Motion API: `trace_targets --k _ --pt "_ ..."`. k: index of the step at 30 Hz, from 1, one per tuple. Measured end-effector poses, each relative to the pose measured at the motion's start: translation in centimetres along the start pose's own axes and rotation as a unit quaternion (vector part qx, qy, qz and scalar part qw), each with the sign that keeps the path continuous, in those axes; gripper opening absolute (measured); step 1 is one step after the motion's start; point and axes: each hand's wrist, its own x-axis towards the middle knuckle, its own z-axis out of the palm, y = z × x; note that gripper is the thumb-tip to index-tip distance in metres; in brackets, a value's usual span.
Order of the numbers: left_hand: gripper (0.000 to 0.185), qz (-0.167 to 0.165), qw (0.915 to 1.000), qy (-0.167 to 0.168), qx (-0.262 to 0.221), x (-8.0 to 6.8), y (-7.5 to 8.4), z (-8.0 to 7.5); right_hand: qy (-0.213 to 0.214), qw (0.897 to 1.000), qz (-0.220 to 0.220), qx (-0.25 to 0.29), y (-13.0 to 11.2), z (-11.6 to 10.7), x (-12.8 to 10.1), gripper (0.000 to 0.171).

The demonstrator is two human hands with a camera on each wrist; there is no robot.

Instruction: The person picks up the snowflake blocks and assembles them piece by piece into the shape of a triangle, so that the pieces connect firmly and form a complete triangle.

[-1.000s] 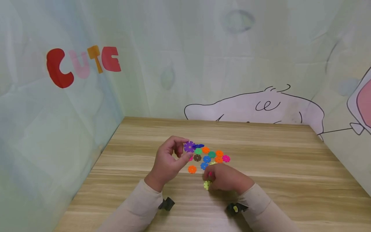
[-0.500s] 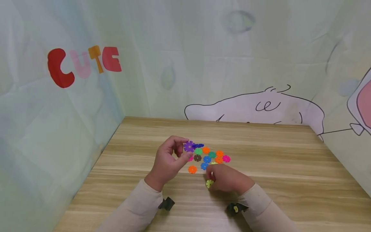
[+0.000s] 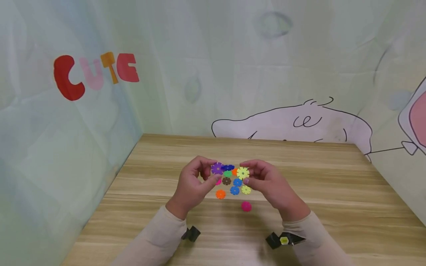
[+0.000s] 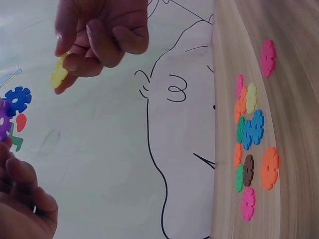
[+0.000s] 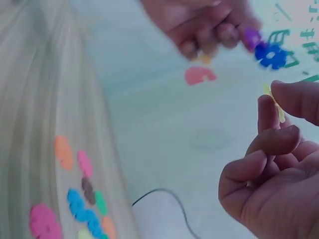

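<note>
We see the left hand (image 3: 194,186) pinching a purple disc (image 3: 217,169) between thumb and fingers, its grip closed on the rim. A dark blue disc (image 3: 228,167) touches the purple one on the side facing the other hand. The right hand (image 3: 274,184) pinches a yellow disc (image 3: 243,173) by its edge between thumb and forefinger. In the right wrist view we find this yellow disc near the dark blue one, a gap between them. All three are notched like little cogs and held above the wooden table (image 3: 332,214).

Below the hands, more discs lie flat on the wood: a brown disc (image 3: 226,181), two blue discs (image 3: 234,190), a pale yellow disc (image 3: 246,189) and a green disc (image 3: 227,173). An orange disc (image 3: 220,194) lies a little nearer to us, and a bright pink disc (image 3: 246,206) lies nearest.

Both arms wear beige sleeves (image 3: 153,236), with black devices (image 3: 192,234) at the wrists. Beyond the table we see a pale wall covering with colourful letters (image 3: 69,78) spelling "CUTE" and a cartoon head (image 3: 283,123) outlined in black.
</note>
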Motion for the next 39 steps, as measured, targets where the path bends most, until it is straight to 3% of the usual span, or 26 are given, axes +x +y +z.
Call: trace_targets --k 6,19,32,39 --pt "0.027 -0.004 1.0 -0.008 -0.001 -0.1 0.0 -0.1 0.002 0.999 -0.028 0.028 -1.1 0.5 -0.6 0.037" --pt "0.026 -0.006 0.9996 -0.027 -0.008 -0.3 -0.1 -0.2 -0.005 0.999 -0.033 0.03 -1.4 0.8 -0.9 0.037" --pt "0.025 -0.021 0.998 -0.058 -0.012 -0.3 0.1 0.2 0.006 0.997 -0.067 -0.032 -1.5 1.1 -1.2 0.035" --pt "0.026 -0.006 0.9984 -0.056 -0.008 -0.3 0.6 0.1 -0.001 0.997 -0.068 -0.024 -1.3 1.5 -1.1 0.035"
